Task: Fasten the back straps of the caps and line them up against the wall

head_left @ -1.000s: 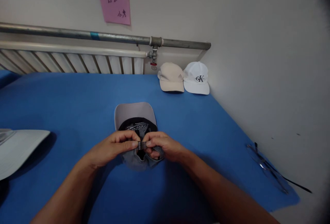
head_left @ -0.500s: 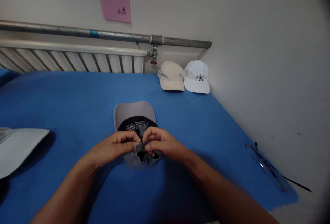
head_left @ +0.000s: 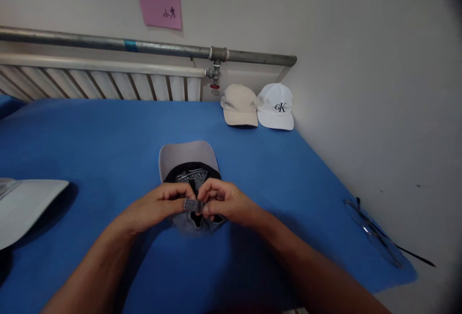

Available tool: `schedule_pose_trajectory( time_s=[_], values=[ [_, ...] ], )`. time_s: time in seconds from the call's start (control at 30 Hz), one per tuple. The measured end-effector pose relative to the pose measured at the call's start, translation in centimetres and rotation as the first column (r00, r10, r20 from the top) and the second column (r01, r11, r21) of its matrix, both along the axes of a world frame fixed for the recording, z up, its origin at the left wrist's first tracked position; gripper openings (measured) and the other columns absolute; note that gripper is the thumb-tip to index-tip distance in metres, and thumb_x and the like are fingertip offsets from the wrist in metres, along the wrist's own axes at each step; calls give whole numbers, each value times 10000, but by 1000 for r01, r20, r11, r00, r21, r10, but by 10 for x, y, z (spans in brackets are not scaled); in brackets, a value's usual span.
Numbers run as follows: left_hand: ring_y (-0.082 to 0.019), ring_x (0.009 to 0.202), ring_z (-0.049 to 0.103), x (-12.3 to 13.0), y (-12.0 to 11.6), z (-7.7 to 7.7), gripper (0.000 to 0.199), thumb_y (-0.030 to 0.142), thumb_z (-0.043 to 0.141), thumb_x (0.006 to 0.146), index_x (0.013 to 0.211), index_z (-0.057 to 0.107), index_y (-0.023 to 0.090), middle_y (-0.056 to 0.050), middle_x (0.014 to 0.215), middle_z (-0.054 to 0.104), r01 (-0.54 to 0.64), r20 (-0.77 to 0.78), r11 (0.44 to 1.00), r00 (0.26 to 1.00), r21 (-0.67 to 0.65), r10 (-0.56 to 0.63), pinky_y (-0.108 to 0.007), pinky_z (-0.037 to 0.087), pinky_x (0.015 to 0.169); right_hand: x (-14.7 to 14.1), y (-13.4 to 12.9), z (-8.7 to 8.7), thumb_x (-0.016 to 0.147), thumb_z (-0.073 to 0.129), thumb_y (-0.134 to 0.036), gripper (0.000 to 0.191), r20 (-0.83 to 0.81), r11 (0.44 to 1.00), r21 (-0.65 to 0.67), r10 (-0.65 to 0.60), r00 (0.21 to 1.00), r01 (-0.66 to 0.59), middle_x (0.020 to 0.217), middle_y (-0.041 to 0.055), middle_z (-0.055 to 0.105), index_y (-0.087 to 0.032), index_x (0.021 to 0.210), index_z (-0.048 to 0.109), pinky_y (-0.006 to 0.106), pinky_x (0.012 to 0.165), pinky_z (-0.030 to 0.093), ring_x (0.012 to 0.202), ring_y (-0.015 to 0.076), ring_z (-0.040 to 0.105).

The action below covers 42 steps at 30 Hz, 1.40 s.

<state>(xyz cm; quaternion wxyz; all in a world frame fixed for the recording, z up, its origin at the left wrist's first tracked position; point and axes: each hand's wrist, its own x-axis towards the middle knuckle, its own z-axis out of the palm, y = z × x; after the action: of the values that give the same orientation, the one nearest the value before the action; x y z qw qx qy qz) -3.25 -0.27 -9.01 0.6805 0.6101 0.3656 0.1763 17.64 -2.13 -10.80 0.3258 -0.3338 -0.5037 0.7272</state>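
A grey cap [head_left: 188, 157] lies upside down on the blue table [head_left: 108, 136], its brim pointing away from me and its dark lining showing. My left hand [head_left: 159, 205] and my right hand [head_left: 225, 201] meet at the cap's near edge. Both pinch the cap's back strap [head_left: 193, 204] between thumbs and fingers, with the strap stretched across the gap between them. The strap's ends are hidden under my fingers.
A beige cap [head_left: 240, 105] and a white cap with a black logo [head_left: 276, 107] sit at the table's far right corner. A white hat brim [head_left: 25, 205] lies at the left edge. Glasses [head_left: 375, 234] rest by the right wall. A radiator [head_left: 101, 85] runs behind.
My hands have drawn slightly closer together on the strap, and the strap has shifted a little to the left. The cap stays in place.
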Motion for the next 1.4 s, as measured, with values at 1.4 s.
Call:
schedule_pose_trajectory(
  time_s=[1.4],
  values=[
    [-97,587,383,3,-3,0,131,283,660,716,747,600,171,33,643,499,-74,46,993,996,-88,79,-241,290,556,1,-6,10,807,670,-260,74,-20,980,135,-147,989,149,711,-33,609,-199,849,668,235,637,455,640,89,561]
  ],
)
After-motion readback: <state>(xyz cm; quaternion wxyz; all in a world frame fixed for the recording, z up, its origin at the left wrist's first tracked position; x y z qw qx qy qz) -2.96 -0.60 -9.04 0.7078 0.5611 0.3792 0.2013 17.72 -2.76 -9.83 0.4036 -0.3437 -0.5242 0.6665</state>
